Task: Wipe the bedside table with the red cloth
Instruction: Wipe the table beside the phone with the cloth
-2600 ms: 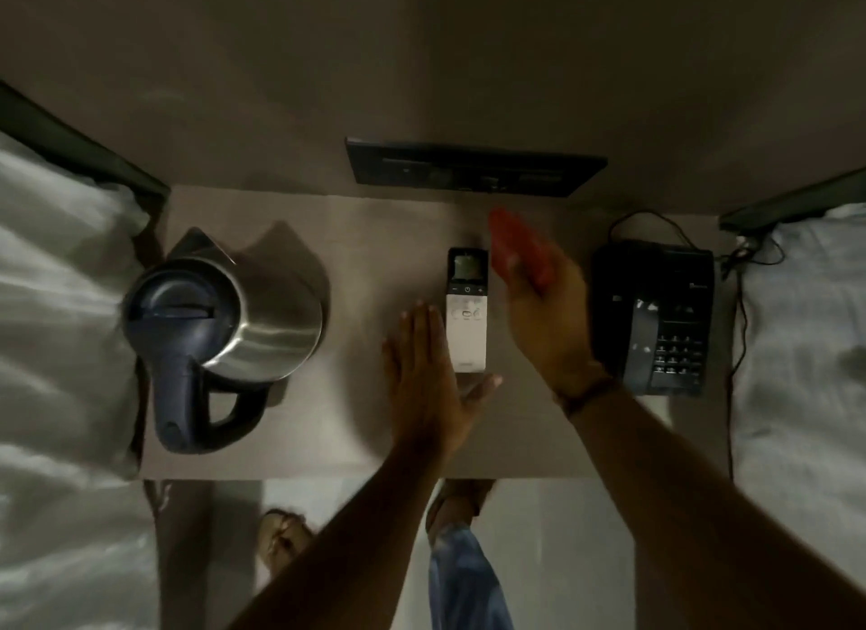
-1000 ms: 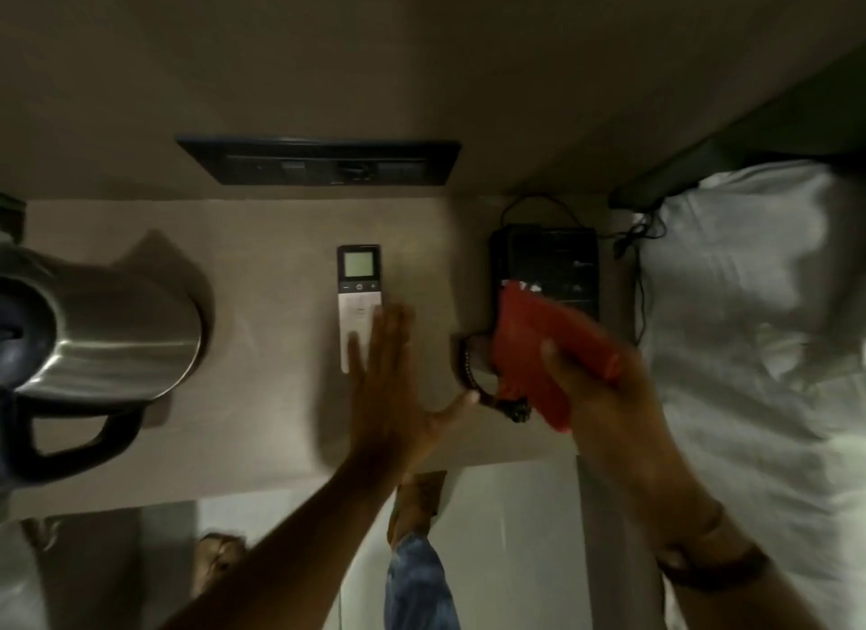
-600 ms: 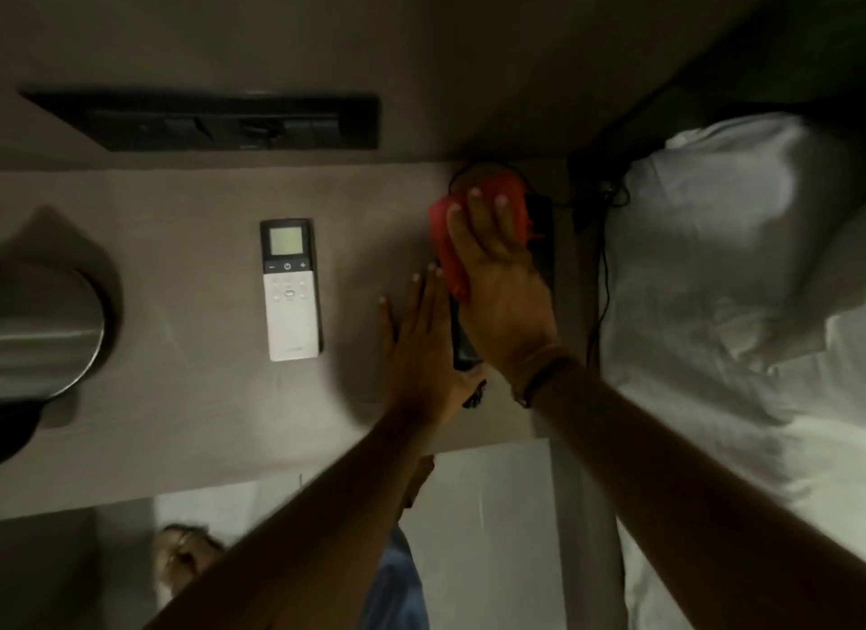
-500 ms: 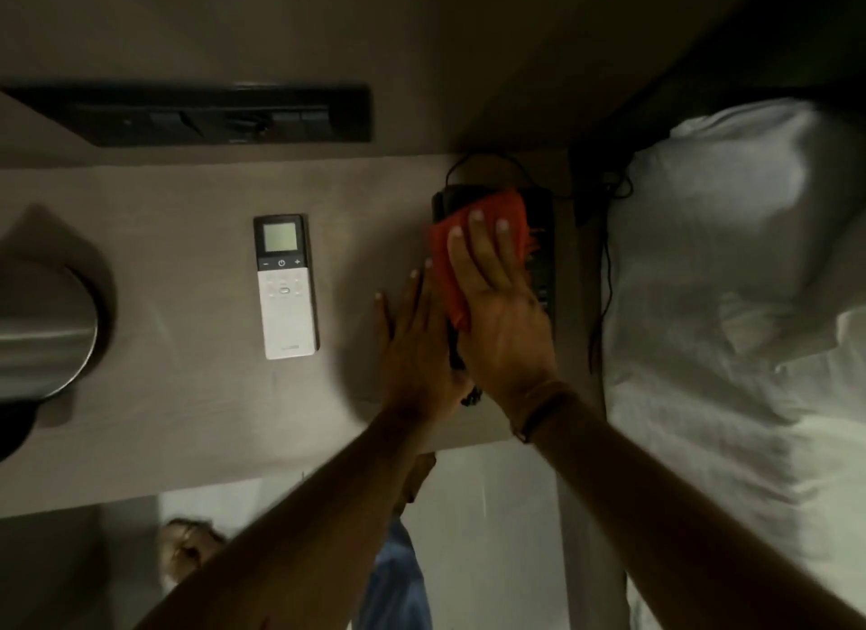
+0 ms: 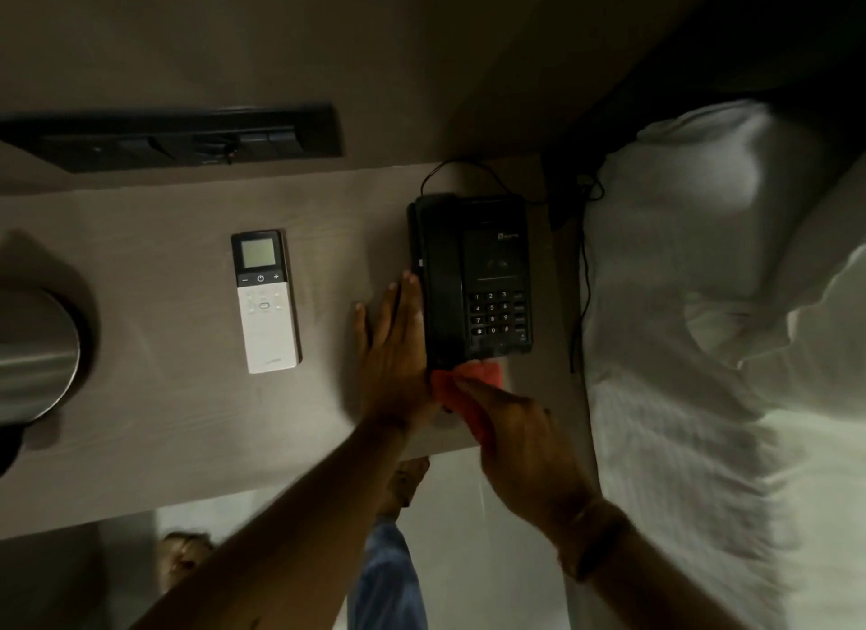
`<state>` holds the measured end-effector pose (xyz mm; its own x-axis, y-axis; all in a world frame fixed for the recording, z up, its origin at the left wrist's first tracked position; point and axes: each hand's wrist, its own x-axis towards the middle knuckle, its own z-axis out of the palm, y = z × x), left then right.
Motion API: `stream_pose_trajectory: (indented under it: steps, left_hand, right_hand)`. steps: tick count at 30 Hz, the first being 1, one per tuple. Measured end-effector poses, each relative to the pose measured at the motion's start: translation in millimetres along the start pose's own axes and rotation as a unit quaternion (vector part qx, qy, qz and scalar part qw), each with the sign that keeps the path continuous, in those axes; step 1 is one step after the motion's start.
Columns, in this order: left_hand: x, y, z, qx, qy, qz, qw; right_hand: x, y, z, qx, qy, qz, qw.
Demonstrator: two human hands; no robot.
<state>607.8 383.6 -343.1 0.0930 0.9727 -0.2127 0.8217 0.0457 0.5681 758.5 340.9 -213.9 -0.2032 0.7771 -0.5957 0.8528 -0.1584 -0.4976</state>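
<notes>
The red cloth (image 5: 468,388) is bunched at the near edge of the black telephone (image 5: 473,273), on the right part of the grey-brown bedside table (image 5: 164,395). My right hand (image 5: 520,437) grips the cloth from the near side, fingers closed over it. My left hand (image 5: 391,348) lies flat on the table top, fingers apart, its edge against the telephone's left side. Part of the cloth is hidden under my right hand.
A white remote control (image 5: 265,301) lies left of my left hand. A steel kettle (image 5: 33,353) stands at the far left edge. A dark switch panel (image 5: 187,137) is on the wall behind. A white pillow and bedding (image 5: 712,301) lie right of the table, past the phone cord (image 5: 581,273).
My right hand has dragged the red cloth from on top of the telephone back to its near edge, uncovering the keypad. My left hand stays flat beside the phone.
</notes>
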Motion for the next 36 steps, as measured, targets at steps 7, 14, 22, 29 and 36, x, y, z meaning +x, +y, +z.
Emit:
stream_pose_trajectory:
  steps: [7, 14, 22, 29, 36]
  left_hand:
    - [0, -2, 1, 0.012, 0.015, -0.007, 1.0]
    - [1, 0, 1, 0.023, 0.017, -0.017, 0.999]
    - [-3, 3, -2, 0.066, 0.022, 0.002, 0.998]
    - [-3, 3, -1, 0.057, 0.003, -0.009, 0.998]
    - [-11, 17, -28, 0.036, -0.056, -0.012, 0.998]
  right_hand:
    - [8, -15, -116, 0.198, 0.073, 0.044, 0.977]
    - [121, -8, -102, -0.135, 0.115, -0.011, 0.984]
    - [66, 38, -6, -0.132, 0.157, -0.04, 0.978]
    - [19, 41, 27, -0.088, 0.141, -0.007, 0.986]
    - [-37, 32, 20, 0.225, 0.079, 0.137, 0.962]
